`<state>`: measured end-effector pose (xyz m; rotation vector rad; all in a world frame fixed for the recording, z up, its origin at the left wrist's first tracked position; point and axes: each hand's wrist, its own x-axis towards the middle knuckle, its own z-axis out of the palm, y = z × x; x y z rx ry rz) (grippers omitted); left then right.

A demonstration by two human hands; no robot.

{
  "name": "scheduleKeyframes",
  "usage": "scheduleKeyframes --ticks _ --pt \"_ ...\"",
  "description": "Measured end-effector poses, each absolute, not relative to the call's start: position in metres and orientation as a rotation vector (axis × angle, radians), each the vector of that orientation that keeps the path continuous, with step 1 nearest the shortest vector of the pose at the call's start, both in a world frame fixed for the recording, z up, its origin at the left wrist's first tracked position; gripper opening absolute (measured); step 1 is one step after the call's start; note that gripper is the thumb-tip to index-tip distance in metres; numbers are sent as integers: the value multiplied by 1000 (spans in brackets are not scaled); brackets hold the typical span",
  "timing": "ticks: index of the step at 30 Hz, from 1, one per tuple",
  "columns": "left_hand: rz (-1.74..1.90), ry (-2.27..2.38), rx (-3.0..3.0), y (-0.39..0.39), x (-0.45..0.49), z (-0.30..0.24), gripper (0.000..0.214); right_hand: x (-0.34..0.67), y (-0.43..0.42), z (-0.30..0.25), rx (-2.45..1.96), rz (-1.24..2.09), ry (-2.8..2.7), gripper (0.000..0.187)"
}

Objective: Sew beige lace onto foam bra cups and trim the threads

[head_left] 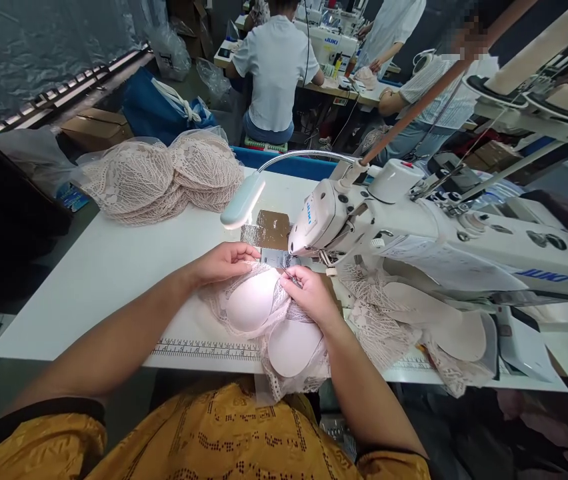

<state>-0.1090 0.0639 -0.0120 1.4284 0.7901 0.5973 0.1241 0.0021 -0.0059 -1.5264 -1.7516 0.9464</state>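
A pale pink lace bra with smooth moulded cups lies across the table's front edge, its lower part hanging over. My left hand pinches its upper lace edge, left of the sewing machine's needle area. Closed on the lace between the two cups, my right hand sits just in front of the presser foot. A thin dark sliver, too small to name, shows at the right fingertips. The white sewing machine stands behind and to the right, and a lamp lights the work.
Stacked lace bra pieces lie at the back left. More lace pieces with cups lie right, under the machine arm. A printed ruler runs along the front edge. Beyond the table, a person in a white shirt sits near other machines.
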Motion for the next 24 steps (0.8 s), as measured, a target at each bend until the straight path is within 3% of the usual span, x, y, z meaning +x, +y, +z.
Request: scheduleKeyframes --ticks 5,11,15,19,24 --pt "571 893 1702 60 -106 -10 34 136 -2 5 -1618 793 -1934 13" --pt "447 1095 1987 56 -105 -6 30 161 -8 14 -1990 392 -2163 32" --pt "278 1131 2202 55 -104 -6 29 171 -32 13 -1873 367 -2167 41" --pt "275 1136 2243 55 -104 -9 31 202 -67 15 -1714 339 -1918 28" --pt "219 1147 1983 62 -107 -20 35 289 -117 20 -1915 -122 -1315 25"
